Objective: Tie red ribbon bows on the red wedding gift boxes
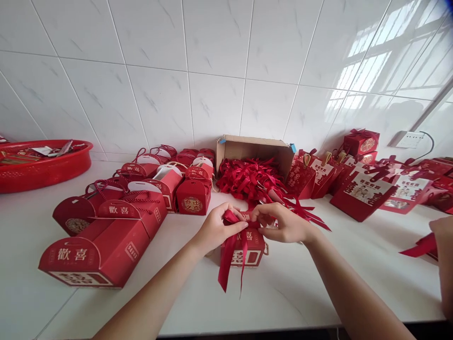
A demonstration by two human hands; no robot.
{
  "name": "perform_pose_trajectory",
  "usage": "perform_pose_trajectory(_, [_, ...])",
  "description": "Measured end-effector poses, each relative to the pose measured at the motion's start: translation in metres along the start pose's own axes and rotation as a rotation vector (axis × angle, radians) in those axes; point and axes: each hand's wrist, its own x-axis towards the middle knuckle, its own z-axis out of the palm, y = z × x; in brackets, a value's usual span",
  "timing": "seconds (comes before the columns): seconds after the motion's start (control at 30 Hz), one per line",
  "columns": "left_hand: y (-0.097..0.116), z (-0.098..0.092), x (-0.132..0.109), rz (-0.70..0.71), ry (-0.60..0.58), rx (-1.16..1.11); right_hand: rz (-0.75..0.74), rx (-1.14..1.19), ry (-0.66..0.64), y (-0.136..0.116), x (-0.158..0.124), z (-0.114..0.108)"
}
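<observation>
A small red gift box (254, 246) with pale characters stands upright on the white counter in front of me. A red satin ribbon (227, 262) is gathered into loops on its top, and two tails hang down the front. My left hand (222, 225) is closed, thumb and fingers pinching a loop at the box's upper left. At the upper right, my right hand (283, 223) has its fingers curled together on the ribbon. Part of the ribbon and the box top is hidden by my fingers. A twisted cord handle (266, 248) pokes out at the box's right side.
Behind the box, an open cardboard carton (253, 141) spills a heap of red ribbons (247, 177). Red gift boxes (106, 236) line the left; red bags (361, 193) stand right. A red plastic basin (46, 170) sits far left. Another person's hand (444, 236) is at the right edge.
</observation>
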Motion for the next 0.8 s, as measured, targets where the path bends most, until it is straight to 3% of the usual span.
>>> perform_pose_trajectory(0.33, [-0.001, 0.001, 0.001, -0.017, -0.039, -0.017, -0.021, 0.316, -0.064, 0.008, 0.001, 0.005])
perform_pose_trajectory(0.6, [0.002, 0.002, 0.001, 0.006, -0.02, 0.081, -0.066, 0.229, -0.039, 0.003, -0.002, 0.009])
perform_pose_trajectory(0.8, [0.003, 0.004, 0.001, 0.01, -0.066, 0.038, -0.127, 0.262, 0.09, 0.005, -0.002, 0.014])
